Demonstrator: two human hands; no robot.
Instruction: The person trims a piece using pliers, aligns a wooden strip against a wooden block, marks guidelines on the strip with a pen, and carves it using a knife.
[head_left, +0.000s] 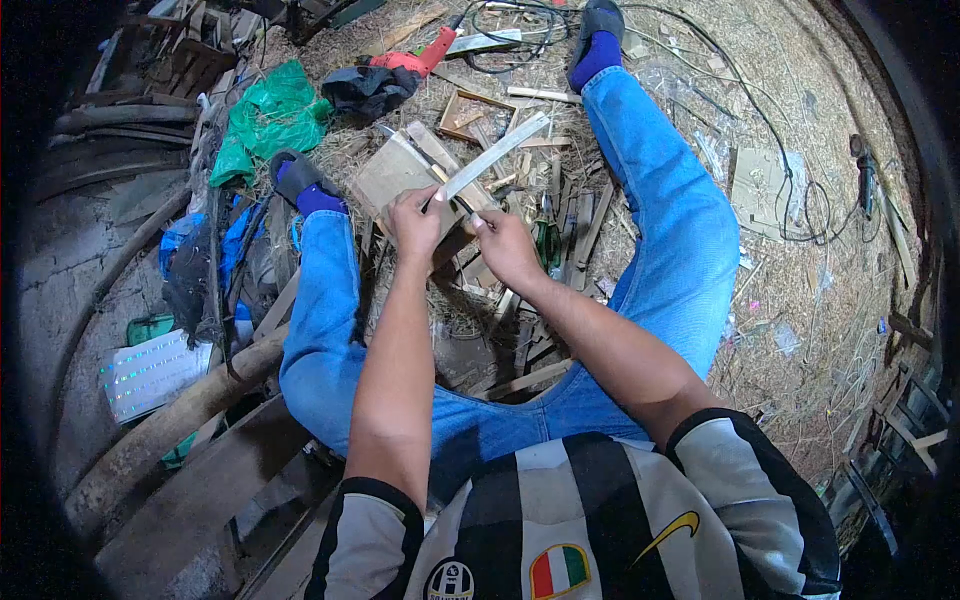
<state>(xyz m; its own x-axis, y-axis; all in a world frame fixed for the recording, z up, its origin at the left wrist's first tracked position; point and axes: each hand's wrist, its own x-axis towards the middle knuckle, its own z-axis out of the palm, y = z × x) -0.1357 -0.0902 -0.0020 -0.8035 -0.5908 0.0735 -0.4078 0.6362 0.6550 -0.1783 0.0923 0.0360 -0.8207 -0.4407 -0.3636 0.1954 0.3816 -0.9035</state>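
Note:
A pale, flat strip (497,155) slants up and to the right from my left hand (416,226), whose fingers are closed at its lower end. Close beside it, my right hand (508,250) is pinched around something thin and dark that I cannot make out. Under and beyond both hands lies a flat wooden block (393,172), with a narrower wooden piece along its right side. Just past the block sits a small wooden frame (478,115). The fingertips of both hands are partly hidden.
Wood scraps (585,225) litter the ground between my legs. A red power tool (425,58) with a cable lies at the back beside a dark cloth (368,92). To the left are a green plastic bag (272,115) and a log (190,425); another corded tool (864,175) lies far right.

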